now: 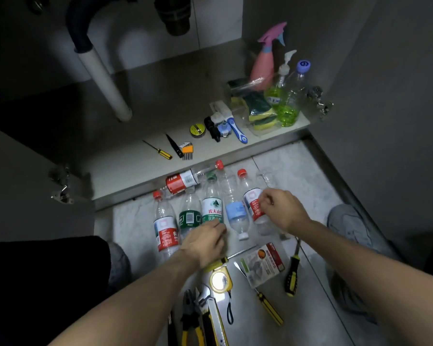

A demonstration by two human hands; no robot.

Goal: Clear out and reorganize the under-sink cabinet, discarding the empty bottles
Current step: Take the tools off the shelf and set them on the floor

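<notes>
The empty bottles lie in a row on the floor tiles just in front of the cabinet's open front: a red-labelled bottle (166,227) at the left, a dark green-labelled one (190,216), a green-and-white-labelled bottle (212,203), a blue-banded bottle (235,211) lying neck toward the person, and another red-labelled bottle (254,203) at the right, with one more bottle (183,182) lying crosswise against the cabinet sill behind them. The right hand (280,211) rests on the right-most bottle, fingers curled around its label side, seemingly gripping it. The left hand (205,242) sits at the base of the green-and-white bottle, fingers bent over it; whether it truly grips or only touches, I cannot tell. The step in hand looks like gathering the empties for discarding. Next, each hand needs a firm hold round a bottle body, then a lift clear of its neighbours. Inside the cabinet stand a pink spray bottle (263,66), green liquid bottles (289,106), sponges (259,111) and small tools. Pliers (190,318), a tape measure (220,280) and screwdrivers (292,273) lie near the wrists
</notes>
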